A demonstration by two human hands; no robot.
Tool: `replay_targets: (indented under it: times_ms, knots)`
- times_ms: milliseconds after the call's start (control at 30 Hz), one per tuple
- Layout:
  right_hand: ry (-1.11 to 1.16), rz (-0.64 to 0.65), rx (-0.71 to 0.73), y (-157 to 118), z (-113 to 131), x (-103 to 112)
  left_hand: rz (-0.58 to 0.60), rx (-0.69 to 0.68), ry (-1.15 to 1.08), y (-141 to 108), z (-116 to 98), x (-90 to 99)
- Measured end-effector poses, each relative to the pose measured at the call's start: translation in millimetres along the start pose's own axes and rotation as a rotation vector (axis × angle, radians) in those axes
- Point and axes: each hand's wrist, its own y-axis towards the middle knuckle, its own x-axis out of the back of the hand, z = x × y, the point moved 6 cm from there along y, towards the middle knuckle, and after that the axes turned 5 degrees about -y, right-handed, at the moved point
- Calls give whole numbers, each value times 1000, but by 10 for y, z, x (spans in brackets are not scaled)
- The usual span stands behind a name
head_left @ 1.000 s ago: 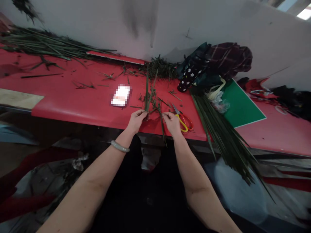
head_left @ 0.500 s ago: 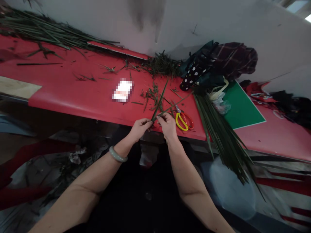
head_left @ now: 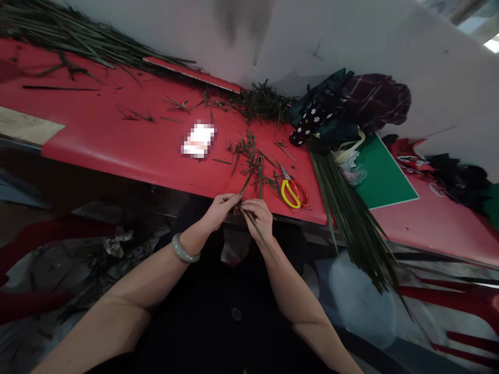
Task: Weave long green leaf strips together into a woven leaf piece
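Note:
My left hand (head_left: 221, 210) and my right hand (head_left: 259, 218) meet at the front edge of the red-covered table. Between them is a narrow green leaf strip (head_left: 248, 182), pinched in my left fingers and pointing up and away. Another thin strip (head_left: 256, 228) trails from my right fingers back across the right wrist. The spot where the strips meet is partly hidden by my fingertips. A pair of scissors (head_left: 291, 193) with one yellow and one red-orange handle lies just right of my right hand. Leaf scraps (head_left: 244, 148) are scattered beyond my hands.
A blurred white phone-like object (head_left: 198, 140) lies left of the scraps. Long leaves (head_left: 351, 213) hang over the table's right front edge, beside a green board (head_left: 385, 176). Behind are a flower-patterned dark item (head_left: 312, 122) and a heap of cuttings (head_left: 267, 101). Stalks (head_left: 78, 39) lie far left.
The strip in my right hand has swung from pointing away to trailing back over my wrist. The strip in my left hand stands out less far. Both hands have come slightly nearer to me.

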Motion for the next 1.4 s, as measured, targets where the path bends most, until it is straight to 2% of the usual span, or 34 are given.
replay_targets:
  times_ms: [200,433,533,800,867,1000,1067,1200,1400]
  knots:
    - [-62,127,47,-89,21,-66,-32,27,-22,-89,63,96]
    - [-117,129,-96,-48,-49,-126,-92,-5,-47,-62,82,156]
    - [-123,116,-82,35,-48,-107,-74,1,-21,-8,13,112]
    - [-151,92,-49,630,-105,73,-90,-108,152,449,-448,15]
    - [-130,146,-45,736,-163,64,-91,-116,155,567,-483,22]
    - [-116,348,-26,809,-284,-9,-97,-117,176,754,-491,53]
    - [-162,384,-23,841,-358,-16,-89,-135,212,849,-509,44]
    - [-189,248,-63,994,-550,11,-100,-144,206,1078,-565,-37]
    - [13,-33,-190,1204,-785,114,-190,-159,52,1339,-640,-272]
